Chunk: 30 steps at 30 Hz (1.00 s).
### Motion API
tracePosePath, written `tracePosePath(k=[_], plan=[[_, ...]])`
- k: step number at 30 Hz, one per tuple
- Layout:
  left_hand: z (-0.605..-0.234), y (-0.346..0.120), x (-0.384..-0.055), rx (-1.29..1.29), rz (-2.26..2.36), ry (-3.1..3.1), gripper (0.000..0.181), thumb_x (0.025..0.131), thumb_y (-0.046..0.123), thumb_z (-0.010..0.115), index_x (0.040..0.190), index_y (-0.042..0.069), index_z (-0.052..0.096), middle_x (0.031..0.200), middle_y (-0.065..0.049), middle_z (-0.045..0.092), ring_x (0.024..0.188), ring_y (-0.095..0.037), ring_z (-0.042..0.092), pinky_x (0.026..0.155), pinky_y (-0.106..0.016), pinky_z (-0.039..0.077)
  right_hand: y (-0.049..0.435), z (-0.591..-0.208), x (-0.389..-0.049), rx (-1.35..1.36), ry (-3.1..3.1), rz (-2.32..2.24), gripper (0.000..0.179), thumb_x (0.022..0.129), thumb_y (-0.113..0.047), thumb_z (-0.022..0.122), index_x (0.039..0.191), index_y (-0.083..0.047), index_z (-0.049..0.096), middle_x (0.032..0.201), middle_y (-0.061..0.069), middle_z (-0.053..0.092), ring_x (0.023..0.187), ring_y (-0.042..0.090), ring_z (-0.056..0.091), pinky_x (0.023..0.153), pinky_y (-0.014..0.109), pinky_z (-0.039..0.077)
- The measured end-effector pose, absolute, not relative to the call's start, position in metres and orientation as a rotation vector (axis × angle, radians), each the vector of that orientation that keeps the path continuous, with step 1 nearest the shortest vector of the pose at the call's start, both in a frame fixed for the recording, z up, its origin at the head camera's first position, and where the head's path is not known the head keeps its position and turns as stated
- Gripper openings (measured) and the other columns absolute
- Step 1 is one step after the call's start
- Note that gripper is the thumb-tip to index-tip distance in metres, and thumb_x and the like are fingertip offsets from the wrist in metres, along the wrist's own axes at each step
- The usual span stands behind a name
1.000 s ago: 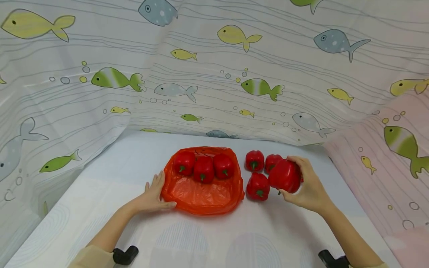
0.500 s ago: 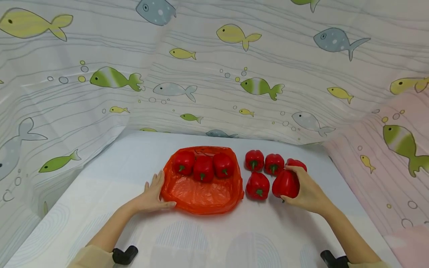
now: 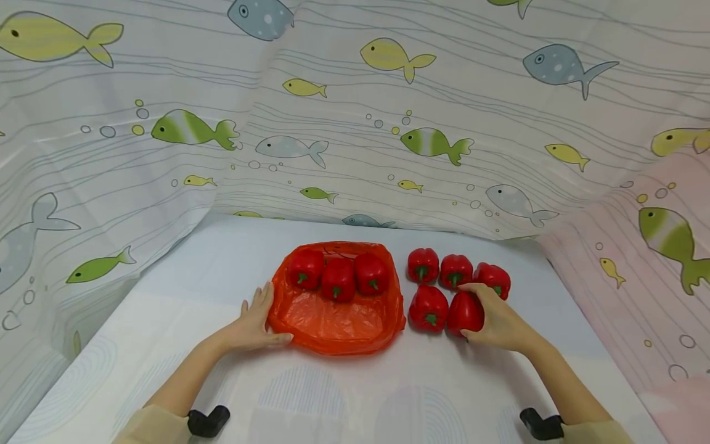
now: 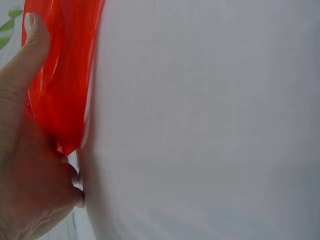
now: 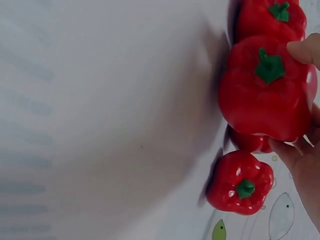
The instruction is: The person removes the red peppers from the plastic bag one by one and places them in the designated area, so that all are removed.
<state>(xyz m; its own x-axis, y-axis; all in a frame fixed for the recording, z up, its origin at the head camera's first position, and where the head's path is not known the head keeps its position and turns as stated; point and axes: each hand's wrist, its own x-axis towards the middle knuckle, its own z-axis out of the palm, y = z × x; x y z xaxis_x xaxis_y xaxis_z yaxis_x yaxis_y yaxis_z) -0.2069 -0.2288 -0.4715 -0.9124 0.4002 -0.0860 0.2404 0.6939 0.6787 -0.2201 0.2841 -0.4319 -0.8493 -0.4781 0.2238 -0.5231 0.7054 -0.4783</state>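
Note:
My right hand (image 3: 499, 320) grips a red bell pepper (image 3: 465, 313) between thumb and fingers, at the front right of the pepper group. In the right wrist view, this pepper (image 5: 265, 90) shows its green stem toward the camera. My left hand (image 3: 252, 322) lies with spread fingers against the left side of an orange-red plastic bag (image 3: 333, 336). The left wrist view shows the thumb along the bag's wall (image 4: 65, 75). Inside the bag, three red bell peppers (image 3: 338, 280) sit at the back.
Right of the bag stand a front bell pepper (image 3: 428, 308) and a back row of three: left (image 3: 423, 265), middle (image 3: 456, 271) and right (image 3: 492, 280). A fish-patterned curtain (image 3: 355, 123) rises behind and beside the white table (image 3: 333, 394).
My right hand has carried its pepper left and down, beside the front pepper. The back-row pepper at the right has come into view. The left hand has stayed at the bag.

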Motion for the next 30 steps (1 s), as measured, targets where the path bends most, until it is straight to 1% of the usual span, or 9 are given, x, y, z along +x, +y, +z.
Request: tracePosePath(k=[4, 8, 11, 14, 17, 23, 30], plan=[[-0.4712, -0.2283, -0.2069, 0.514, 1.034, 2.67, 0.123, 0.077, 0.045, 0.076, 0.146, -0.014, -0.007, 0.153, -0.034, -0.009, 0.138, -0.053, -0.014, 0.102, -0.07, -0.014, 0.2821, -0.4348, -0.221, 0.865, -2.826, 0.82, 0.088, 0.06, -0.011, 0.089, 0.134, 0.001, 0.042, 0.128, 0.016, 0.05, 0.116, 0.036, 0.048, 0.076, 0.052, 0.055], [-0.4706, -0.2279, -0.2069, 0.515, 1.037, 2.672, 0.123, 0.077, 0.044, 0.077, 0.146, -0.015, -0.007, 0.153, -0.034, -0.009, 0.138, -0.053, -0.013, 0.102, -0.07, -0.014, 0.2816, -0.4378, -0.2227, 0.89, -2.832, 0.784, 0.086, 0.065, -0.012, 0.085, 0.138, 0.002, 0.042, 0.137, 0.02, 0.046, 0.123, 0.04, 0.043, 0.081, 0.057, 0.052], [-0.4709, -0.2278, -0.2074, 0.516, 1.028, 2.678, 0.123, 0.077, 0.044, 0.077, 0.146, -0.015, -0.006, 0.153, -0.035, -0.008, 0.138, -0.053, -0.013, 0.102, -0.07, -0.013, 0.2813, -0.4385, -0.2216, 0.868, -2.867, 0.735, 0.085, 0.069, -0.018, 0.083, 0.141, 0.001, 0.041, 0.142, 0.02, 0.043, 0.127, 0.04, 0.039, 0.083, 0.059, 0.05], [-0.4709, -0.2276, -0.208, 0.519, 1.012, 2.682, 0.123, 0.077, 0.045, 0.077, 0.146, -0.015, -0.006, 0.153, -0.035, -0.008, 0.138, -0.053, -0.013, 0.102, -0.071, -0.012, 0.281, -0.4387, -0.2193, 0.837, -2.904, 0.721, 0.088, 0.071, -0.027, 0.083, 0.142, 0.0, 0.04, 0.141, 0.02, 0.043, 0.127, 0.041, 0.039, 0.083, 0.061, 0.049], [-0.4699, -0.2275, -0.2086, 0.522, 1.018, 2.679, 0.123, 0.077, 0.045, 0.077, 0.146, -0.015, -0.006, 0.153, -0.035, -0.008, 0.138, -0.054, -0.013, 0.102, -0.071, -0.012, 0.2807, -0.4393, -0.2187, 0.826, -2.907, 0.713, 0.091, 0.071, -0.03, 0.084, 0.143, 0.0, 0.038, 0.14, 0.021, 0.044, 0.126, 0.041, 0.04, 0.085, 0.063, 0.047], [-0.4691, -0.227, -0.2093, 0.515, 1.021, 2.683, 0.123, 0.077, 0.046, 0.076, 0.146, -0.014, -0.006, 0.153, -0.034, -0.008, 0.138, -0.053, -0.013, 0.103, -0.07, -0.012, 0.2805, -0.4418, -0.2212, 0.814, -2.881, 0.694, 0.093, 0.069, -0.027, 0.085, 0.143, 0.001, 0.037, 0.141, 0.02, 0.044, 0.128, 0.04, 0.039, 0.089, 0.063, 0.045], [-0.4679, -0.2267, -0.2062, 0.519, 1.038, 2.668, 0.123, 0.077, 0.044, 0.077, 0.145, -0.016, -0.006, 0.153, -0.036, -0.008, 0.137, -0.055, -0.012, 0.101, -0.071, -0.012, 0.2783, -0.4406, -0.2187, 0.756, -2.924, 0.731, 0.101, 0.068, -0.036, 0.086, 0.146, -0.002, 0.032, 0.144, 0.02, 0.039, 0.13, 0.04, 0.036, 0.088, 0.063, 0.045]])
